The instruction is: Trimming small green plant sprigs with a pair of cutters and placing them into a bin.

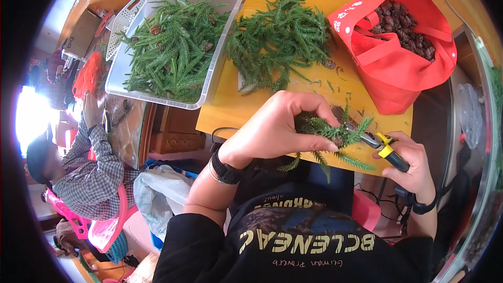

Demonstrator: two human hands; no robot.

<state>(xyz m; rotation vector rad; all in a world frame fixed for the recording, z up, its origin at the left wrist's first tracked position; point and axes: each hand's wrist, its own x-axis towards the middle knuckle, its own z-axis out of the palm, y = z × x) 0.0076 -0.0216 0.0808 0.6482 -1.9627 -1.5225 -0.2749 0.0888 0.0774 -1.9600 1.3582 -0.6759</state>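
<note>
My left hand (293,126) pinches a pine cone with green sprigs (340,132) around it, held above the near edge of the yellow table (220,110). My right hand (411,165) is closed round black-and-yellow pliers (390,153). Their metal jaws reach the cone's right side among the needles; whether they grip a wire there I cannot tell. Beyond my hands lies a heap of green artificial pine sprigs (283,42). At the right a red fabric bag (387,81) stands open, with brown pine cones (401,29) inside.
A clear plastic bin (157,99) at the left holds more sprigs with cones among them. One loose cone (329,64) and small scraps lie on the table. Farther left, a person in a checked shirt (94,183) works at another table. A white plastic bag (160,191) sits below.
</note>
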